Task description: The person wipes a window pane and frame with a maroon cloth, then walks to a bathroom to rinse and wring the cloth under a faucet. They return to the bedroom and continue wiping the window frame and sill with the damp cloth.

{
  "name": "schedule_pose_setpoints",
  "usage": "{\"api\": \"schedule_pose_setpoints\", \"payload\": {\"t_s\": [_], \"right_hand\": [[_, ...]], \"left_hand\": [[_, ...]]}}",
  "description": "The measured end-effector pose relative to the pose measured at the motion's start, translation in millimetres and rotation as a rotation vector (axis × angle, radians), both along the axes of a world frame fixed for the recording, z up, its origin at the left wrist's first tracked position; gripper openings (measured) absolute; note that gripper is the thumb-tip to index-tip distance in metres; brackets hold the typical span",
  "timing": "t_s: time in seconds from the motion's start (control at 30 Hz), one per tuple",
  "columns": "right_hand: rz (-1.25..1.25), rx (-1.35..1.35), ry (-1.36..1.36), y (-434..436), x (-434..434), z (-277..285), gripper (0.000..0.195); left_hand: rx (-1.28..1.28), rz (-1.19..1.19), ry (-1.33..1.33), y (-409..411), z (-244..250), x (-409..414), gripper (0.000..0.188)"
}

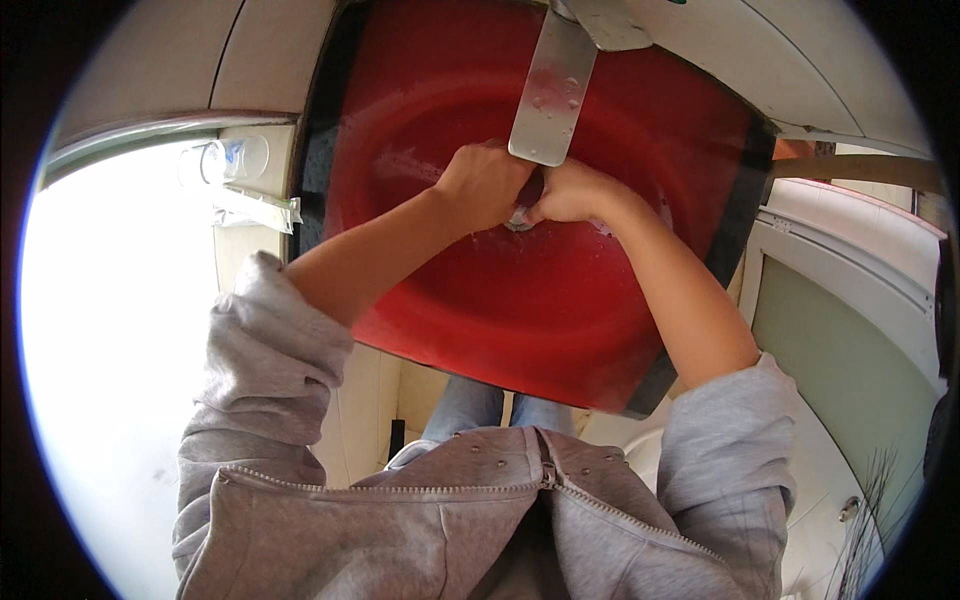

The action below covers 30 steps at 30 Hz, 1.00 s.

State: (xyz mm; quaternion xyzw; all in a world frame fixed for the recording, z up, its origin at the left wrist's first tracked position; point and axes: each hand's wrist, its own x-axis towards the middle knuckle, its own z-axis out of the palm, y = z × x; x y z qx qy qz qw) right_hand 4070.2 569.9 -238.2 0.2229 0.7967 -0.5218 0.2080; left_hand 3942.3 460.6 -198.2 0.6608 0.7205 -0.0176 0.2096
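My left hand [486, 182] and my right hand [576, 192] are close together, low in the bowl of a red washbasin [510, 300]. Above them hangs the wide, flat metal spout of a faucet [553, 97], with water drops on its top, hiding part of the fingers. A small dark patch [532, 187] shows between the hands; whether it is a held thing or shadow I cannot tell. Just below the fingers the metal drain [518, 219] is partly visible. The fingers of both hands curl inward, so their grip is hidden. Drops of water dot the basin's wall.
On the left ledge stand a clear cup [236, 158] and a white-green packet or tube [259, 208], beside a bright window [112, 337]. The faucet's flat lever [615, 26] juts out to the right. A white-framed panel [840, 337] stands at the right.
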Motion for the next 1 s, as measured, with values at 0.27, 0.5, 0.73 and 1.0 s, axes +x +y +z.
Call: {"api": "schedule_pose_setpoints", "payload": {"t_s": [0.27,0.5,0.73,1.0], "right_hand": [[-0.184,0.892,0.768,-17.8,9.9,40.8,0.038],[-0.046,0.714,0.340,-0.2,-9.8,55.2,0.018],[-0.281,0.262,0.254,-7.9,-23.3,29.0,0.029],[-0.210,0.162,0.370,-22.0,-6.4,34.6,0.053]], "left_hand": [[-0.378,0.672,-1.157,2.0,2.5,-35.6,0.038],[-0.015,0.214,-0.209,16.8,12.7,-23.9,0.022],[-0.122,0.071,0.043,26.3,22.3,-22.8,0.022],[-0.303,0.360,-0.558,-7.2,-0.2,-48.2,0.040]]}}
